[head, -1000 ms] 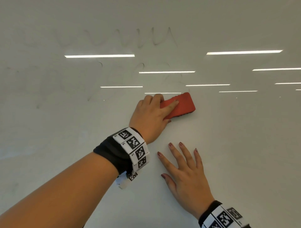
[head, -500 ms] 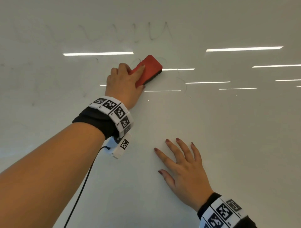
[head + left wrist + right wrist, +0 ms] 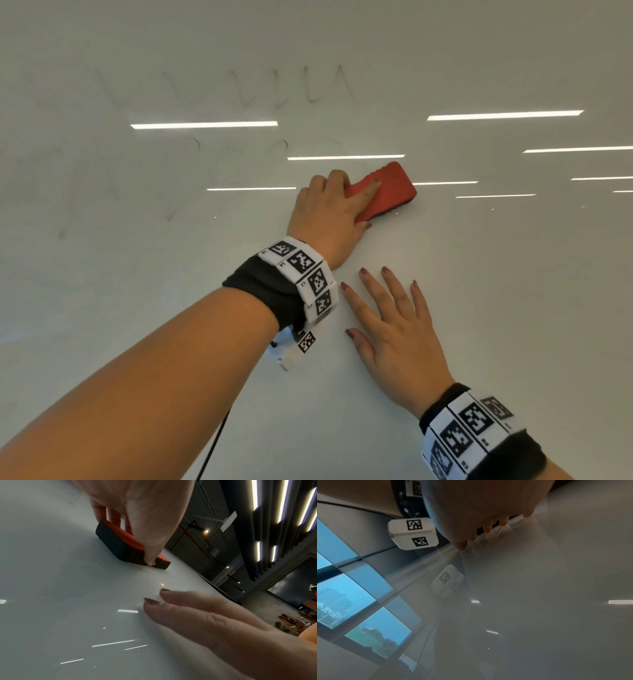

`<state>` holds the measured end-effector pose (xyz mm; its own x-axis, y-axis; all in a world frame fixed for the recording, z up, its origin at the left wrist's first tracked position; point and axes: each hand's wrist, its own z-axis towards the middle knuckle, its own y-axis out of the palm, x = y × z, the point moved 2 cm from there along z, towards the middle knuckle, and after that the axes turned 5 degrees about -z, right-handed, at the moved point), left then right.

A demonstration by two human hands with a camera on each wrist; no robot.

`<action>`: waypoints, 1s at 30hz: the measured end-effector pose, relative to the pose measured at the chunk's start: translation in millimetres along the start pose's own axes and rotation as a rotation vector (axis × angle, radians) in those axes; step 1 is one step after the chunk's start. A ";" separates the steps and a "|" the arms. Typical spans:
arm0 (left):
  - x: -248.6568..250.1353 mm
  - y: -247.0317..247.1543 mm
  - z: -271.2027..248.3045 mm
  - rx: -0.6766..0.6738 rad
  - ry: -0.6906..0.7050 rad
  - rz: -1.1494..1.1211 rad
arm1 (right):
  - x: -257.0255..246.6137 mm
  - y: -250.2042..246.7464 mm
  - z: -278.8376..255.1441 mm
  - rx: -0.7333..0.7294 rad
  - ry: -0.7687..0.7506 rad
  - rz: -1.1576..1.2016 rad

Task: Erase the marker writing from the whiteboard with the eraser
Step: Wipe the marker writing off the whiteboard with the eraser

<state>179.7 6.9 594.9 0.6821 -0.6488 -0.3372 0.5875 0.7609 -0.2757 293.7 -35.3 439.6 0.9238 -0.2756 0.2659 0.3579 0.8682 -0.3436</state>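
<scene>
The red eraser (image 3: 383, 190) lies flat against the whiteboard (image 3: 496, 291), just below the faint marker writing (image 3: 239, 89), gripped by the left hand (image 3: 329, 212), while the right hand (image 3: 394, 329) rests beneath it, fingers spread, palm down.

Head view overhead; wrist views graze whiteboard (image 3: 479, 308) closely
</scene>
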 end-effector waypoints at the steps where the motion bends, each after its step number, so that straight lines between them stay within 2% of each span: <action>1: -1.4 -0.9 2.6 0.005 -0.005 0.003 | -0.2 0.6 -0.5 0.003 -0.005 0.000; 7: -40.4 -18.1 16.2 0.032 -0.179 -0.014 | -1.2 3.2 -2.3 0.010 -0.007 -0.004; 11: -82.9 -27.4 -0.5 0.070 -0.309 -0.050 | -2.5 3.8 -2.5 0.005 -0.005 -0.019; 14: -98.9 -29.4 -12.6 0.086 -0.352 -0.038 | -3.4 4.0 -2.3 0.012 0.003 -0.023; 18: -83.9 -25.8 -10.3 0.071 -0.345 -0.050 | -3.6 3.9 -2.1 0.028 0.003 -0.021; 25: -24.2 -8.8 2.7 0.021 -0.139 -0.011 | -4.4 5.0 -2.3 0.033 0.008 -0.022; 28: -30.4 -11.0 3.9 0.018 -0.115 0.007 | -4.5 4.9 -2.2 0.023 0.012 -0.025; 30: -45.5 -17.4 5.6 0.026 -0.158 0.005 | -4.4 4.5 -2.4 0.017 0.012 -0.030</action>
<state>140.9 23.1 620.1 0.7440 -0.6399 -0.1924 0.5932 0.7651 -0.2505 291.5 -31.1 434.7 0.9141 -0.3070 0.2648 0.3837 0.8661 -0.3204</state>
